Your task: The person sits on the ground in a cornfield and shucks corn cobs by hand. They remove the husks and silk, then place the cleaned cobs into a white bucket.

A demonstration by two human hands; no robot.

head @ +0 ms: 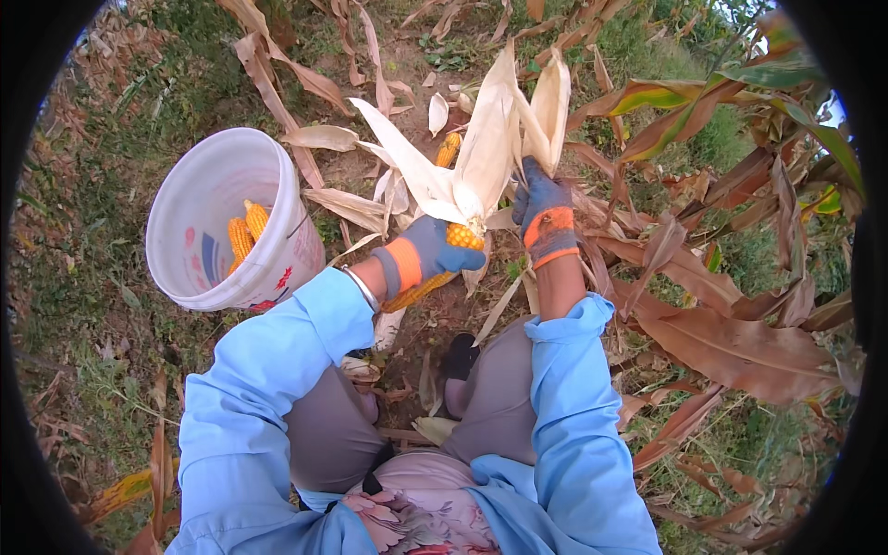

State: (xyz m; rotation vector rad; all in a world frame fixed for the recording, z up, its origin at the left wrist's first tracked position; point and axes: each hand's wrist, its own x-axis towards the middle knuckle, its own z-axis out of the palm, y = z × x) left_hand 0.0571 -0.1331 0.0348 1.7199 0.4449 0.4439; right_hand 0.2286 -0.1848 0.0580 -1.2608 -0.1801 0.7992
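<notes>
My left hand (436, 251), in a grey glove with an orange cuff, grips a yellow corn cob (465, 236). Pale husk leaves (479, 159) are peeled back and spread from the cob's end. Yellow kernels (421, 291) also show below this hand; whether they belong to the same cob I cannot tell. My right hand (547, 211), gloved alike, is closed on a dry husk (551, 111) just right of the cob. Beyond my left hand, another yellow cob (447, 150) lies partly behind the husk leaves.
A white plastic bucket (305, 232) stands tilted at my left, with yellow cobs (241, 239) inside. Dry corn leaves (735, 347) crowd the right side. Loose husks (357, 208) litter the soil, and weeds (90, 312) grow at the left. My shoe (460, 355) is between my forearms.
</notes>
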